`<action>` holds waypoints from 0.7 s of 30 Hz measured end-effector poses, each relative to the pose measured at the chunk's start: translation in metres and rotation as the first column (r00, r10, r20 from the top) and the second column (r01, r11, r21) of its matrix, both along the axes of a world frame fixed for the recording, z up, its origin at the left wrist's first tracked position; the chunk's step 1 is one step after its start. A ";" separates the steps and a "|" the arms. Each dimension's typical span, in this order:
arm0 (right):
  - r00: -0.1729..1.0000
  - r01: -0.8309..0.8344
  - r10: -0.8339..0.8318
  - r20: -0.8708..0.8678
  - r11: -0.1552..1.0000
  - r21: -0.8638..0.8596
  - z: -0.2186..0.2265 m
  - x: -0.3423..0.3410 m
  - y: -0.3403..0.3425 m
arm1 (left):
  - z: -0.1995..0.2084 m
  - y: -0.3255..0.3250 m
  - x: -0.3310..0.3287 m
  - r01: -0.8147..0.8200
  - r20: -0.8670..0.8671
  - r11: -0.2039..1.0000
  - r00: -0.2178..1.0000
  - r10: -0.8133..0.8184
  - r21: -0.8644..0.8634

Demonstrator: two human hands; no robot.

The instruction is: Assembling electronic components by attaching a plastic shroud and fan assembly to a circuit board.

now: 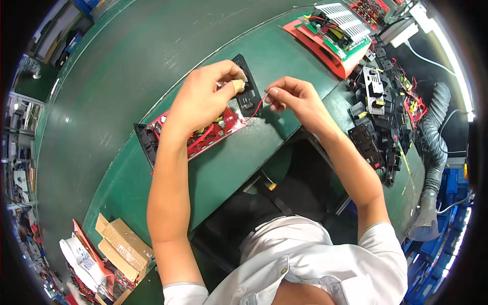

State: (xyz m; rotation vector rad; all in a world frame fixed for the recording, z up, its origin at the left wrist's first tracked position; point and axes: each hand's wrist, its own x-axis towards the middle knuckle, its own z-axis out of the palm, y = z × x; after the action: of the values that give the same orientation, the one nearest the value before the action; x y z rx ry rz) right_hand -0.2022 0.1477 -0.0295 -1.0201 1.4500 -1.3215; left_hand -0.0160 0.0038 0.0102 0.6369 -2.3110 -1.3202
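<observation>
A red-cased electronic unit [218, 133] lies on the green bench, its open top showing wires and parts. At its right end is a slotted black panel [248, 96], tilted. My left hand [203, 94] reaches over the unit, its fingers closed at the panel's left edge; a yellowish covering shows on one fingertip. My right hand [300, 99] is just right of the panel, thumb and fingers pinched on the end of a thin red wire [259, 108]. That wire runs back to the unit. Another black panel [147, 145] sits at the unit's left end.
Upper right, a green circuit board with a white slotted cover [345, 28] rests on red casing [317, 48]. Several black panels [368, 145] are heaped along the right, beside a grey flexible duct [437, 127]. An open cardboard box [124, 244] stands lower left.
</observation>
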 end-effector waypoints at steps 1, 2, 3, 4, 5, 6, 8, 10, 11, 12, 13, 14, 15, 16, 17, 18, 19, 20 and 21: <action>0.999 -0.024 0.025 0.042 1.000 -0.014 -0.002 -0.001 0.000 | -0.002 0.000 0.001 0.048 -0.022 0.995 0.999 -0.046 0.087; 0.999 -0.020 0.021 0.049 1.000 -0.014 -0.001 -0.001 0.001 | -0.001 0.003 -0.001 0.072 0.018 0.990 0.997 -0.075 0.123; 0.998 -0.025 0.025 0.059 1.000 -0.004 0.001 -0.001 0.002 | -0.002 0.005 -0.003 0.085 0.023 0.987 0.996 -0.089 0.140; 0.997 -0.030 0.029 0.069 1.000 0.006 0.003 -0.001 0.003 | -0.003 0.009 -0.005 0.097 0.028 0.983 0.994 -0.103 0.156; 0.997 -0.031 0.030 0.076 1.000 0.004 0.004 0.000 0.003 | 0.006 0.014 -0.004 0.122 0.075 0.984 0.988 -0.133 0.133; 0.996 -0.043 0.046 0.082 0.998 -0.040 0.004 0.002 0.002 | 0.002 0.017 -0.006 0.135 0.054 0.980 0.988 -0.144 0.145; 0.993 -0.053 0.066 0.094 0.989 -0.139 0.004 0.009 0.002 | 0.007 0.023 -0.012 0.179 0.144 0.970 0.969 -0.203 0.167; 0.998 -0.045 0.049 0.029 0.990 -0.137 0.005 0.014 0.004 | -0.002 0.022 -0.017 0.157 0.197 0.975 0.963 -0.187 0.155; 0.999 -0.042 0.045 0.017 0.988 -0.148 0.002 0.012 0.002 | -0.003 0.022 -0.018 0.127 0.252 0.983 0.955 -0.159 0.135; 0.999 -0.039 0.042 0.017 0.988 -0.149 0.002 0.011 0.002 | -0.001 0.024 -0.016 0.088 0.245 0.992 0.963 -0.107 0.089; 1.000 -0.027 0.026 -0.008 0.995 -0.101 0.003 0.010 0.003 | 0.000 0.025 -0.015 0.091 0.246 0.992 0.963 -0.110 0.088; 0.999 -0.008 0.006 -0.036 0.999 -0.051 0.004 0.009 0.003 | 0.000 0.025 -0.015 0.067 0.221 0.996 0.972 -0.076 0.052; 1.000 -0.006 0.006 -0.002 1.000 0.004 0.002 0.007 0.002 | 0.001 0.025 -0.015 0.041 0.195 0.999 0.980 -0.043 0.016; 1.000 0.001 -0.001 -0.003 1.000 0.003 0.004 0.006 0.002 | -0.003 0.024 -0.015 0.049 0.171 0.999 0.984 -0.046 -0.013; 0.998 -0.020 0.016 0.069 0.998 0.060 0.005 0.006 0.003 | -0.003 0.025 -0.015 0.053 0.171 0.999 0.984 -0.050 -0.011; 0.990 -0.045 0.028 0.141 0.992 0.114 0.006 0.005 0.003 | -0.002 0.025 -0.015 0.060 0.172 0.998 0.984 -0.054 -0.030; 0.990 -0.041 0.024 0.141 0.992 0.116 0.004 0.003 0.003 | -0.002 0.025 -0.016 0.067 0.172 0.996 0.983 -0.058 -0.050; 0.983 -0.068 0.044 0.180 0.989 0.129 0.003 0.000 0.003 | -0.002 0.027 -0.016 0.068 0.172 0.996 0.983 -0.058 -0.049; 0.974 -0.097 0.064 0.218 0.985 0.141 0.003 -0.001 0.003 | -0.003 0.028 -0.016 0.063 0.160 0.996 0.986 -0.052 -0.064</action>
State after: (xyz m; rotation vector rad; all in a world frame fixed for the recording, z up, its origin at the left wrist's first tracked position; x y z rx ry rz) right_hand -0.2031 0.1503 -0.0267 -0.8038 1.3109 -1.2036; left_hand -0.0324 0.0318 0.0076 0.6789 -2.5081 -1.2494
